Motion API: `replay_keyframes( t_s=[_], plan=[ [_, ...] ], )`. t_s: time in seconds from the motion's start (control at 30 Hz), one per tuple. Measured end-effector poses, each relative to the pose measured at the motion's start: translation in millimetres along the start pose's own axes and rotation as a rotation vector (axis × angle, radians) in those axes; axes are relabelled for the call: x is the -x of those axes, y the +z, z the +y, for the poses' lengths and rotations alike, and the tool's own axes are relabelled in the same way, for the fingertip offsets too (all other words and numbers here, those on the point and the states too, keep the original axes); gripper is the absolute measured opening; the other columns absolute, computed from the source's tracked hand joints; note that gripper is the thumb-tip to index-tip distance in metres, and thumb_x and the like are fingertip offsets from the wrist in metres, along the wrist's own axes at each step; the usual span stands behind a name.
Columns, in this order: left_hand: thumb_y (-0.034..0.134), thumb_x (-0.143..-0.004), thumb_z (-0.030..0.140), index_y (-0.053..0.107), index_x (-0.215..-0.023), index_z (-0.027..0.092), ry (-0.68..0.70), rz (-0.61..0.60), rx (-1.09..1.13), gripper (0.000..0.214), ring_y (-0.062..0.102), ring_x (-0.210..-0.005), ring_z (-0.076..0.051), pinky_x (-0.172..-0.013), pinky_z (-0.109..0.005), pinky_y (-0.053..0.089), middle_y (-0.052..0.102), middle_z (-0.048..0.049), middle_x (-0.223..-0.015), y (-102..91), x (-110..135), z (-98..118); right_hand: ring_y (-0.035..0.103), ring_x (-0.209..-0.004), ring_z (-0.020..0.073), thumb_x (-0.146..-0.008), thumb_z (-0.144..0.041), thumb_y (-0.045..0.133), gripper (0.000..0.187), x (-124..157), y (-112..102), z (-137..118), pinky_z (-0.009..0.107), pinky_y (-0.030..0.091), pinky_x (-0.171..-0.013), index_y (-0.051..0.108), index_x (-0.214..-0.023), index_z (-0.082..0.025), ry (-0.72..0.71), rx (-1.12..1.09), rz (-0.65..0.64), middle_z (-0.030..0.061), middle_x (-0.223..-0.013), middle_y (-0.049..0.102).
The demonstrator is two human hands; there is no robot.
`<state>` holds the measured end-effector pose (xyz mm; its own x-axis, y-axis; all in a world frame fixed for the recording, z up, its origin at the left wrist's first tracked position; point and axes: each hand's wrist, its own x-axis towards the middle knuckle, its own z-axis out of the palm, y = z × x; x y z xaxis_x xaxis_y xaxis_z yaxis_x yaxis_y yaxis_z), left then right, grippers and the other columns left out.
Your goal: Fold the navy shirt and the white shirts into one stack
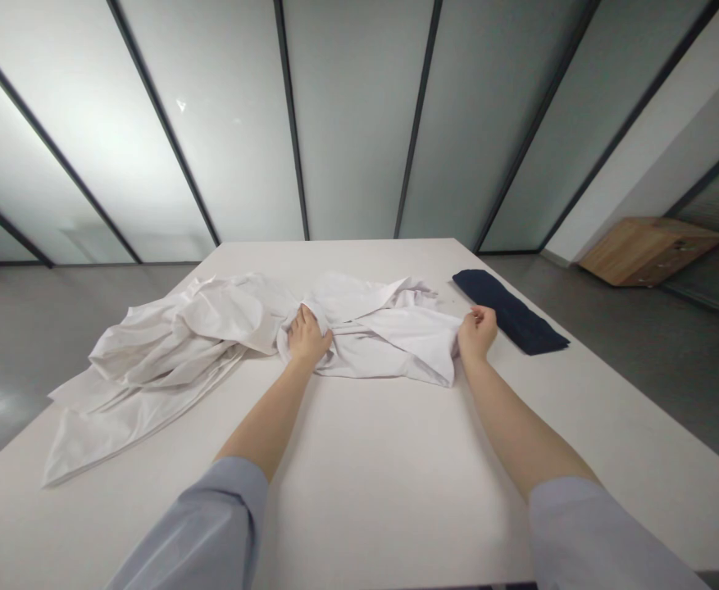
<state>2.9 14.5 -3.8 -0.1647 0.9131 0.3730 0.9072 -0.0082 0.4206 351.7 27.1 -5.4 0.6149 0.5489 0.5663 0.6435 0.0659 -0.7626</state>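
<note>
White cloth (396,348), navy cloth (512,315) beside right hand (478,333); cabinet (645,250) beyond

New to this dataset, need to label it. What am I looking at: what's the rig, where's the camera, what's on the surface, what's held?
No robot here: each grip is simply a person's bare hand. The one picture comes from a camera worn on that person's head, looking forward and down, so the forearms enter from the bottom.

On the pale table lies rumpled white cloth, bunched more thickly toward the left. Whether it is one piece or several, I can't tell. A dark navy folded cloth lies to the right.

The left hand rests on the white cloth, fingers extended. The right hand is closed at its right edge and seems to pinch it.
</note>
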Motion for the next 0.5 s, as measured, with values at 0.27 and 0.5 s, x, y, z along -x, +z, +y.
replay_keyframes(
  t_s=[0.27,0.5],
  plan=[
    [0.053,-0.087,0.030,0.045,-0.138,0.017,0.205,-0.241,-0.086,0.054,0.052,-0.120,-0.032,-0.100,-0.043,0.041,0.055,-0.0181,-0.132,-5.9,6,7,0.049,-0.116,0.0301,-0.085,-0.039,0.056,0.048,67,10,-64,0.040,0.037,-0.099,0.057,-0.126,-0.015,-0.681,0.378,-0.805,0.0159,-0.131,0.054],
    [0.055,-0.085,0.031,0.065,-0.082,0.018,-0.144,-0.185,0.374,0.016,0.063,-0.101,-0.032,-0.094,-0.047,0.044,0.069,-0.0136,-0.088,0.1,-8,3,0.059,-0.099,0.0244,-0.086,-0.013,0.044,0.032,50,12,-51,0.032,0.043,-0.084,0.071,-0.104,-0.016,-0.524,0.477,-0.943,0.0121,-0.109,0.065]
  ],
)
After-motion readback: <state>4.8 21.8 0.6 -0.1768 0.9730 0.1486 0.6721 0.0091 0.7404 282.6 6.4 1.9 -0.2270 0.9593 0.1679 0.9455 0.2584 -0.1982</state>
